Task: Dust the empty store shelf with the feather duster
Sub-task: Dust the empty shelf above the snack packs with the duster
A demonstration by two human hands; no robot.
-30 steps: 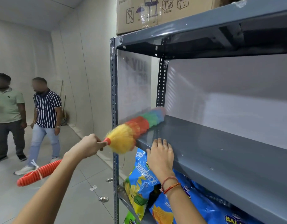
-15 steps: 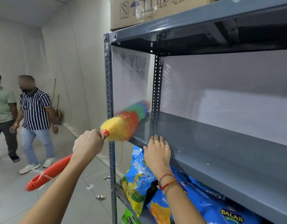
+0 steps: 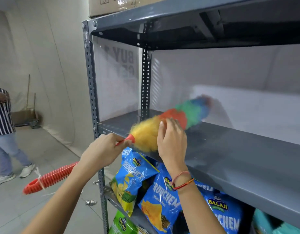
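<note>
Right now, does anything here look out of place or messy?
Yes, a little. A crumpled shiny scrap lies on the floor by the rack's front post, like dropped litter. On the shelf itself nothing stands out; the duster is only blurred.

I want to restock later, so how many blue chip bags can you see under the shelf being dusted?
3 blue chip bags: one at the left end, one in the middle behind the right wrist, one further right. More may be hidden behind them or beyond the frame.
</note>
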